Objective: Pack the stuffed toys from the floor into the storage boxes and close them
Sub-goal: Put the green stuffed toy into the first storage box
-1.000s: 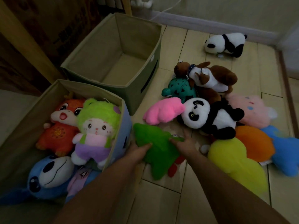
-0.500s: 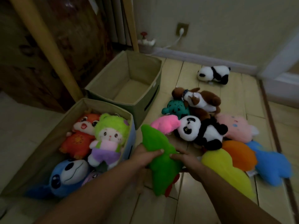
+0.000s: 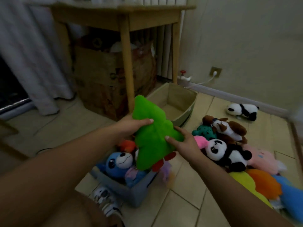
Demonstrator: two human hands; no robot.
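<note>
I hold a bright green plush tree (image 3: 152, 135) with red feet up in the air, above the near storage box (image 3: 131, 192). My left hand (image 3: 132, 125) grips its left edge and my right hand (image 3: 183, 140) grips its right edge. The near box holds a blue plush (image 3: 118, 163), an orange one (image 3: 127, 144) and others, partly hidden by the tree. Behind it stands the far storage box (image 3: 188, 110), with nothing seen inside. A heap of toys lies on the floor to the right, led by a panda (image 3: 226, 153) and a brown dog (image 3: 227, 126).
A small panda (image 3: 242, 110) lies alone near the wall. A wooden table (image 3: 126, 63) stands behind the boxes with cardboard boxes (image 3: 101, 82) beneath it. A curtain (image 3: 32, 54) hangs at the left. My shoe (image 3: 106, 202) sits by the near box.
Both hands have lifted the green plush tree off the floor and carried it up and left over the near box. The camera has tilted up, showing the table and wall.
</note>
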